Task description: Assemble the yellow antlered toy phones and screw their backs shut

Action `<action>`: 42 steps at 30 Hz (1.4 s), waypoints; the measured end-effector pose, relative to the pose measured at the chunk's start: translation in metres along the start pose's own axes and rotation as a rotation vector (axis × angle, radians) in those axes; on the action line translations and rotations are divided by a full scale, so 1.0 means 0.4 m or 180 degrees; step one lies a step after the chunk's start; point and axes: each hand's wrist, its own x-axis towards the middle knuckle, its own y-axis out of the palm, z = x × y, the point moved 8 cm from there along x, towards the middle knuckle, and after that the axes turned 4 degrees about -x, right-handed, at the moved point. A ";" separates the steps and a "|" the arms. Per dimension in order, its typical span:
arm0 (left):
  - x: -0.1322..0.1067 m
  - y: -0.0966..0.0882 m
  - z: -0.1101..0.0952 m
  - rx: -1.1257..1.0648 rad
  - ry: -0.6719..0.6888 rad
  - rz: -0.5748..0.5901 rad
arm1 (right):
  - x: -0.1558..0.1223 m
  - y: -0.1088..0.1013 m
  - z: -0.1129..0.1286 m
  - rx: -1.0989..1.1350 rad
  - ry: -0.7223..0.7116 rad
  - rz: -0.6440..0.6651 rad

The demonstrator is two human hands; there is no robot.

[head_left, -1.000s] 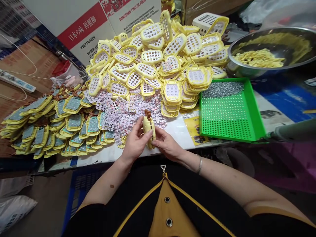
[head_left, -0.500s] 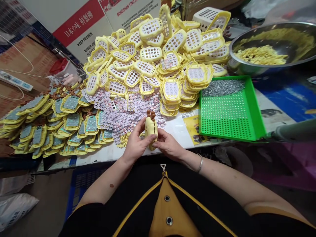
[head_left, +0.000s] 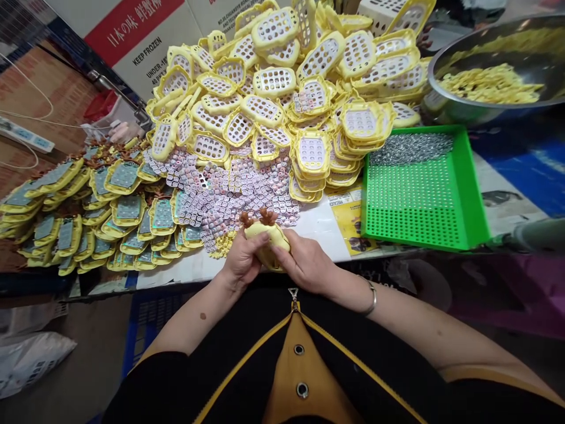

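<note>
Both hands grip a yellow plastic toy phone casing (head_left: 274,237) with brown antlers at its top, held just in front of the table edge. My left hand (head_left: 242,257) wraps its left side, thumb lying across the face. From the right, my right hand (head_left: 309,262) presses on it with the thumb near its lower edge. Its underside is hidden by the fingers. Just beyond lie a heap of pale printed key pads (head_left: 229,188) and small yellow pieces (head_left: 219,244).
Yellow casings with white grids (head_left: 265,112) pile up behind. At left are stacked casings with grey boards (head_left: 128,209). A green tray (head_left: 412,197) holds small metal screws (head_left: 410,147). A steel bowl (head_left: 468,112) with yellow parts stands back right, near a grey bar (head_left: 534,235).
The casing has turned from edge-on to show its broad face and both antlers. My hands have closed further round it, and the head view has shifted slightly.
</note>
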 end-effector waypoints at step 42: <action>-0.006 0.054 0.050 0.0590 -0.0807 0.0084 | 0.045 -0.165 0.093 -0.0128 -0.0937 -0.0832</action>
